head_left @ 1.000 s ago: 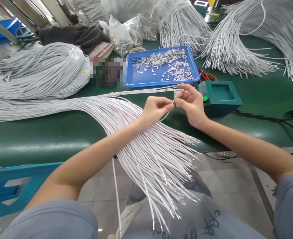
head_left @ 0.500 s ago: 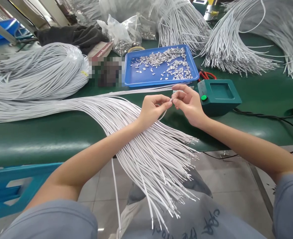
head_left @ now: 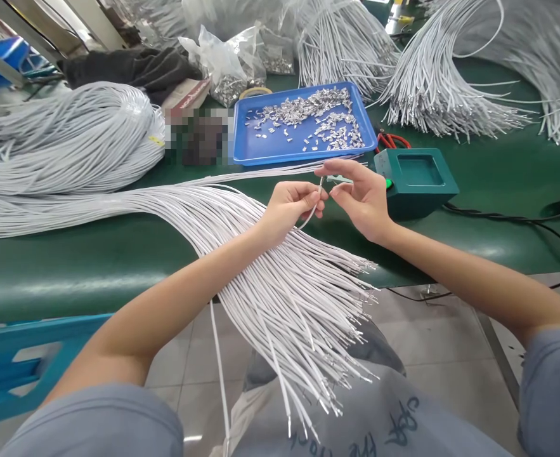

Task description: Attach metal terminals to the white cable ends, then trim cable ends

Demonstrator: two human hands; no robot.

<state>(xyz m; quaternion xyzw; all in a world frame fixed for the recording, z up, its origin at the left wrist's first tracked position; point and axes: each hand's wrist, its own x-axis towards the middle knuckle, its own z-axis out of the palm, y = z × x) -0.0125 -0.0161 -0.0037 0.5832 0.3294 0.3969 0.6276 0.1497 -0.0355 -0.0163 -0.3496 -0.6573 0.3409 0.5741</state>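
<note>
Carefully, a worker in grey short sleeves pinches a thin white cable (head_left: 320, 184) near its tip, thumb and fingers of the left hand (head_left: 289, 204) closed on it, above a green-topped workbench (head_left: 94, 266). Just beside that tip, the right hand (head_left: 363, 202) holds thumb and forefinger parted in a wide curve; from where I stand, I cannot tell whether its curled fingers hide anything. Under the left forearm, a thick sheaf of white cables (head_left: 280, 279) fans over the bench edge, metal-tipped ends above the worker's lap. Right of the hands sits a boxy teal device (head_left: 417, 181) with a green button; behind it lie red tool handles (head_left: 394, 141). Beyond the hands, a shallow blue plastic tray (head_left: 265, 150) holds scattered small silver metal pieces (head_left: 315, 106). Farther back stand clear plastic bags (head_left: 229, 70), with a coiled pale-grey cable bundle (head_left: 113, 136) at left.
</note>
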